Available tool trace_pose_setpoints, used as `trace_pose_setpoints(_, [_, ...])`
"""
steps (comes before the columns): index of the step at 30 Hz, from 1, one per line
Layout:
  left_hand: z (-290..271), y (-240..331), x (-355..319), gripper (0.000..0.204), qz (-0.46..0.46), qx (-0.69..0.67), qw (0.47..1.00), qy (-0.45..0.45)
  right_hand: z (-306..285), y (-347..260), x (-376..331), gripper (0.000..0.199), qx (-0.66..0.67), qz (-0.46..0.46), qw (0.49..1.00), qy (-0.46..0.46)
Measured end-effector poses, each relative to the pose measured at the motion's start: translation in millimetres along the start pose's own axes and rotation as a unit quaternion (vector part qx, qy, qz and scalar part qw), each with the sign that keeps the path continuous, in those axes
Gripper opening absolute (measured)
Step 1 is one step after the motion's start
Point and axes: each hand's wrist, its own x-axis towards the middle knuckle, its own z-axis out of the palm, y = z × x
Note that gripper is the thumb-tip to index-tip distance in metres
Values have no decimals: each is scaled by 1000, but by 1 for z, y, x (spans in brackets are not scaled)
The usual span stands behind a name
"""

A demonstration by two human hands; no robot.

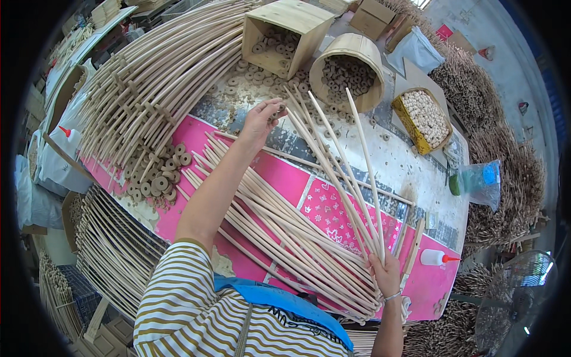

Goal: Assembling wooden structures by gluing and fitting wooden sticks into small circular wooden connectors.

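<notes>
At far left, my stack of curved pale wooden rod frames with crosspieces [148, 83] leans over the edge of the pink patterned counter [285, 178]; a loose heap of small round wooden rings with centre holes [156, 172] lies at its foot, touching the frames. Risk: any nudge of the frames would roll the rings off the counter edge. My left hand [262, 119] is stretched out over the counter, fingers pinched together on one small wooden ring [279, 109], held right at the tips of the fanned rods. The pinch is only at the fingertips, so the ring could slip and drop among the scattered rings beneath, where it would be hard to tell apart. Under my arm lies the flat bundle of long straight pale wooden rods [279, 232], loosely parallel; my forearm is close above it and could drag it askew. My right hand [385, 275] is clamped around the lower ends of a fan of thin pale wooden rods [339, 172], which splay upward and away from me. The tips stand apart and unsupported, so they may waver and miss the ring's hole, or flex and crack if I force it. Further right, a white glue bottle with a red nozzle [437, 257] lies on its side near my right hand; my wrist could knock it off the counter.
</notes>
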Motion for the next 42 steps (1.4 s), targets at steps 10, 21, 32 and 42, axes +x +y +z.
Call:
trace_pose_setpoints(10, [4, -9, -4, 21, 17, 41, 998, 35, 3, 16, 4, 23, -55, -25, 998, 11])
trace_pose_setpoints(21, [-5, -6, 3, 21, -13, 42, 996, 74, 21, 1, 2, 23, -224, -190, 947, 128])
trace_pose_setpoints(32, [43, -17, -33, 85, 74, 149, 983, 83, 37, -26, 24, 25, -224, -151, 955, 126])
trace_pose_setpoints(42, [52, -54, -66, 39, 117, 298, 947, -41, 39, -29, 94, 28, -210, -193, 942, 177])
